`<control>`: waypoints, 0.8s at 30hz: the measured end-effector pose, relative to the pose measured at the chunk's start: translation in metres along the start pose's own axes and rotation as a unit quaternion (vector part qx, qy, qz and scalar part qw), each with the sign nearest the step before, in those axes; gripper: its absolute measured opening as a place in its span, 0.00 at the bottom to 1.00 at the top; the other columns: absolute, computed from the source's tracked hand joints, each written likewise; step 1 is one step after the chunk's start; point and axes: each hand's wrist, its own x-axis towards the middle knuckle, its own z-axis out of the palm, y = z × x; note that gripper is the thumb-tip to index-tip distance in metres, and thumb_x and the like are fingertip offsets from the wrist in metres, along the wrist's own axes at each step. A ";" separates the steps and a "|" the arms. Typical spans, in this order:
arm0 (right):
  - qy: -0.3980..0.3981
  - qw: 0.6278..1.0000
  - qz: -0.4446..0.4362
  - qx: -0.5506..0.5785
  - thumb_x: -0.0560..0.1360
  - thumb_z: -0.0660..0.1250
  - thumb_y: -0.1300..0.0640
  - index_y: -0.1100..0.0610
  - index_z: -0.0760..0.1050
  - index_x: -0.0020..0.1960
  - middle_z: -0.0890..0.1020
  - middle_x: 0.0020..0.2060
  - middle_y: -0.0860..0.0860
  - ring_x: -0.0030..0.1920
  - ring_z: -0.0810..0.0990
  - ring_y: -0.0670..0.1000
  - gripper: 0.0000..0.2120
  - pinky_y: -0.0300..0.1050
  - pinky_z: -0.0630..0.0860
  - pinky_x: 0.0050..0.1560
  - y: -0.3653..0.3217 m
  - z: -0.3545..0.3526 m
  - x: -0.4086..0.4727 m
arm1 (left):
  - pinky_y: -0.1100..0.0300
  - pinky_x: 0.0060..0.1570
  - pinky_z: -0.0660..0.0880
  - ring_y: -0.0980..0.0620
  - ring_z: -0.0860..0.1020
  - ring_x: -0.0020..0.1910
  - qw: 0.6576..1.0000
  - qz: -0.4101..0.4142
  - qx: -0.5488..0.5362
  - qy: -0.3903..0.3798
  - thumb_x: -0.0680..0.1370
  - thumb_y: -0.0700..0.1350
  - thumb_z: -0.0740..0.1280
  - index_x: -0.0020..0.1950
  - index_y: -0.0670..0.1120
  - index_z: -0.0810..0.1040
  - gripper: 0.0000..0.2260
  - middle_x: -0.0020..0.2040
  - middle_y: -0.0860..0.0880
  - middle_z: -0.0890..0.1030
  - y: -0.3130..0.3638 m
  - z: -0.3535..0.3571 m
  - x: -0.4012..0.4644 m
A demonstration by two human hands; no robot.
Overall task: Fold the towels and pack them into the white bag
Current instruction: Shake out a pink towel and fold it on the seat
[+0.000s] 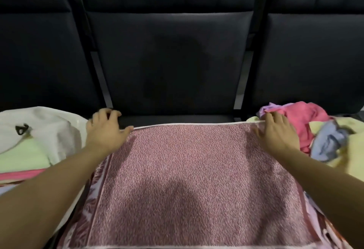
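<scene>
you have a pink towel (189, 179) spread flat across the seat in front of you, its far edge running straight from one hand to the other. your left hand (105, 130) sits at the far left corner, the fingers bent and slightly spread past the towel's edge, the thumb lying along the hem; you cannot tell from this view whether it pinches the cloth or only rests on it. your right hand (277, 132) lies at the far right corner, fingers straight and close together, palm down on the towel, pressing the edge flat. the white bag (49, 128) lies to your left, just beside the towel, and folded towels (23, 156) in green and pink show in its opening. to your right a loose pile (315, 132) of pink, purple, blue and yellow towels lies heaped against the spread towel's right edge. dark chairs (169, 61) stand in a row beyond your hands.
</scene>
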 end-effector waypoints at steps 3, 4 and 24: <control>0.003 1.000 0.004 0.016 0.79 0.67 0.46 0.59 0.74 0.64 0.76 0.57 0.62 0.58 0.74 0.65 0.21 0.59 0.73 0.56 0.013 -0.012 -0.023 | 0.46 0.67 0.68 0.40 0.69 0.67 0.996 0.012 -0.073 -0.053 0.78 0.60 0.68 0.69 0.48 0.74 0.24 0.66 0.43 0.71 0.030 0.012 -0.026; -0.017 1.000 0.007 0.021 0.79 0.67 0.47 0.59 0.73 0.65 0.76 0.57 0.62 0.59 0.74 0.65 0.21 0.59 0.73 0.55 0.020 -0.017 -0.030 | 0.47 0.65 0.70 0.41 0.72 0.65 0.990 0.012 -0.112 -0.081 0.78 0.60 0.68 0.67 0.49 0.75 0.22 0.65 0.44 0.73 0.044 0.017 -0.037; -0.247 0.938 0.042 0.238 0.80 0.58 0.65 0.54 0.73 0.70 0.77 0.67 0.57 0.64 0.77 0.59 0.20 0.48 0.73 0.63 0.111 -0.055 -0.078 | 0.47 0.44 0.82 0.45 0.83 0.36 0.858 0.081 -0.377 -0.340 0.71 0.58 0.75 0.32 0.55 0.81 0.12 0.30 0.54 0.81 0.374 0.085 -0.208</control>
